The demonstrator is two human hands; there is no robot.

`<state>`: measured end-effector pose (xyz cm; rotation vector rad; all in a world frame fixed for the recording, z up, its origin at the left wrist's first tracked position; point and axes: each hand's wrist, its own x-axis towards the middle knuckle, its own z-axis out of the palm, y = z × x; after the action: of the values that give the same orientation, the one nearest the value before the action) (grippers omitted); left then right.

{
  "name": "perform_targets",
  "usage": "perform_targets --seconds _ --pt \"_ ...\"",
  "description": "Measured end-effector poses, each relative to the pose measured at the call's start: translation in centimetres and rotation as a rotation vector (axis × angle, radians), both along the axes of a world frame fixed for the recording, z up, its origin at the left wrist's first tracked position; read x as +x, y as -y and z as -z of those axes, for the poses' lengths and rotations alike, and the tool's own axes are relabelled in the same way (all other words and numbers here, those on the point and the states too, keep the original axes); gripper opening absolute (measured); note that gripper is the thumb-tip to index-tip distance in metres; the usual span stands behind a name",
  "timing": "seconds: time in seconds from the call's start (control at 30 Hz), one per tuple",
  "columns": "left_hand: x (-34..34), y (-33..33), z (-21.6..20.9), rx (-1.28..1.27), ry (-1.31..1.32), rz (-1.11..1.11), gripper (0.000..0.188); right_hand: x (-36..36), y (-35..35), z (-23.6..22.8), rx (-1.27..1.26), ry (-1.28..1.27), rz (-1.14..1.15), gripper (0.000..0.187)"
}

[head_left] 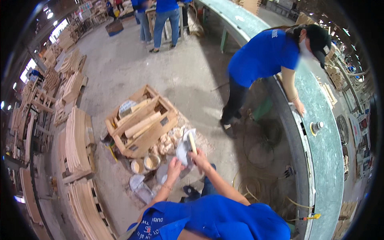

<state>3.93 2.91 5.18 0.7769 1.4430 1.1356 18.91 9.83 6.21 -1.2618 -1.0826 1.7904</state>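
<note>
In the middle of the view, my right hand (199,159) is closed around a tool with a pale wooden handle (192,142); its working end is not clear. Beside it is a pale grey, flat, rounded piece (183,152), gripped at its lower edge by the fingers of my left hand (174,168). Two round tubs (152,162) holding beige stuff stand on the floor left of my hands. Next to them lies a heap of crumpled pale material (168,144). A grey-white container (140,188) sits lower left, partly behind my left forearm.
Ahead-left stands a divided wooden crate (144,122) with wood pieces inside. Stacks of curved wooden parts (76,140) line the left side. At right, a co-worker in blue (264,56) leans over a long green-topped conveyor (324,160). Hoses (252,188) lie beneath it.
</note>
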Motion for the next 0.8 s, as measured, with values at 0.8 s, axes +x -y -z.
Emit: perform_targets --seconds 0.8 --pt "-0.5 -4.3 1.9 -0.355 -0.525 0.437 0.028 4.8 6.7 2.3 0.549 1.013 -0.419 0.054"
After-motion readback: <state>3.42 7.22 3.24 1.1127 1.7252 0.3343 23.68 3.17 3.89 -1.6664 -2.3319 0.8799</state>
